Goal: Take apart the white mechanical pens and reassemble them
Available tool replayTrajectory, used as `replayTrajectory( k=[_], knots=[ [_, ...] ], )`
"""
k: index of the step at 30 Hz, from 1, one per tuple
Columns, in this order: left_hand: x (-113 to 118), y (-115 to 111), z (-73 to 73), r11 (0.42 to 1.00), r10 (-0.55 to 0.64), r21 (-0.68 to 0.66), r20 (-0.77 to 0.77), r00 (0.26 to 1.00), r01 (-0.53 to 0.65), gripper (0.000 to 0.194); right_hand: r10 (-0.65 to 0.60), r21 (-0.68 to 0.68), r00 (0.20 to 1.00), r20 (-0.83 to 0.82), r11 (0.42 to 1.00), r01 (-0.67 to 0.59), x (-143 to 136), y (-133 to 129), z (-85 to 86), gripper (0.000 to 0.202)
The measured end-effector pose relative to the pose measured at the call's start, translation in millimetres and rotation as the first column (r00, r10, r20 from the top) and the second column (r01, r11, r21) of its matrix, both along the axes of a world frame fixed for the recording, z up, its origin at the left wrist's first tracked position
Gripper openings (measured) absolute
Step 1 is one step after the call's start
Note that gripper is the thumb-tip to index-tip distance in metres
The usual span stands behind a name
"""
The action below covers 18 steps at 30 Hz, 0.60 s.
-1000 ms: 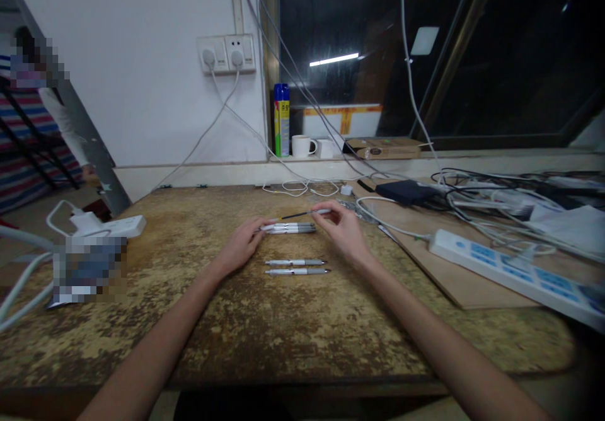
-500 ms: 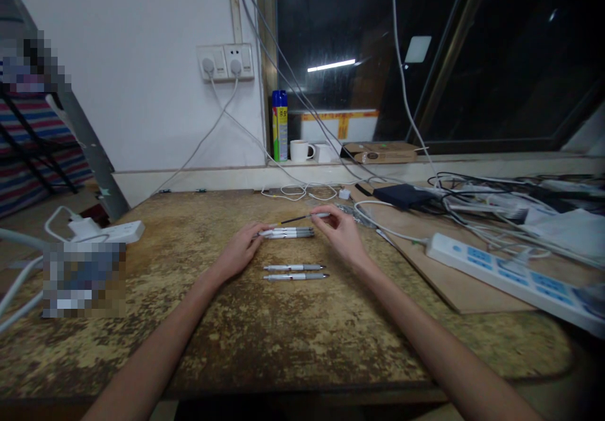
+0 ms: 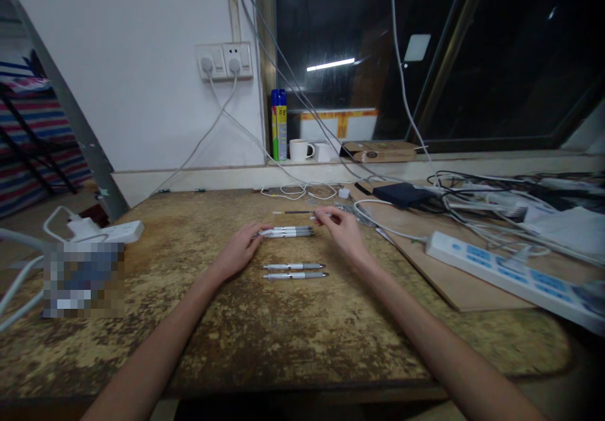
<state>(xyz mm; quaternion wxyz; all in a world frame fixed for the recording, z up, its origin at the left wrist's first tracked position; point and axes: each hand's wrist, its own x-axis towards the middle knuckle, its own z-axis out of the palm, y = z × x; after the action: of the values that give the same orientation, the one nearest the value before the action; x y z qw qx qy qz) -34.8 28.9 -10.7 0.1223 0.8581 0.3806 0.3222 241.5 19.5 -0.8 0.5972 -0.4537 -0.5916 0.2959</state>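
Observation:
On the worn table, my left hand (image 3: pixel 246 244) is closed at the left end of a small group of white and grey pens (image 3: pixel 289 232), its fingertips on a pen barrel. Where that barrel ends among the others is hard to make out. My right hand (image 3: pixel 341 227) pinches at the right end of a thin dark pen refill (image 3: pixel 297 212), level just beyond the pens. A small pale piece shows under the right fingertips, too small to name. Nearer me, two more pens, one (image 3: pixel 293 266) behind the other (image 3: pixel 295 276), lie side by side.
A white power strip (image 3: pixel 501 275) rests on a brown board (image 3: pixel 454 282) to the right, with tangled cables (image 3: pixel 466 203) behind it. Another socket block (image 3: pixel 125 230) sits at the left. A mug (image 3: pixel 299 150) and a spray can (image 3: pixel 279 125) stand on the sill.
My right hand has drawn the refill away from the pen barrel; its left end is now free and it lies level, farther back. My left hand stays in place.

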Motion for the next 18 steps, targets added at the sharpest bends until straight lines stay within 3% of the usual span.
replayTrajectory(
  k=[10, 18],
  knots=[
    [0.8, 1.1, -0.1, 0.999, 0.001, -0.042, 0.055, 0.998, 0.001, 0.035, 0.014, -0.088, 0.989, -0.15, 0.996, -0.027, 3.1, 4.7, -5.7, 0.042],
    [2.5, 0.5, 7.0, 0.988, 0.013, -0.152, 0.227, 0.974, 0.022, 0.036, 0.022, -0.113, 0.989, -0.146, 0.993, -0.039, 2.9, 3.1, -5.0, 0.043]
  ],
)
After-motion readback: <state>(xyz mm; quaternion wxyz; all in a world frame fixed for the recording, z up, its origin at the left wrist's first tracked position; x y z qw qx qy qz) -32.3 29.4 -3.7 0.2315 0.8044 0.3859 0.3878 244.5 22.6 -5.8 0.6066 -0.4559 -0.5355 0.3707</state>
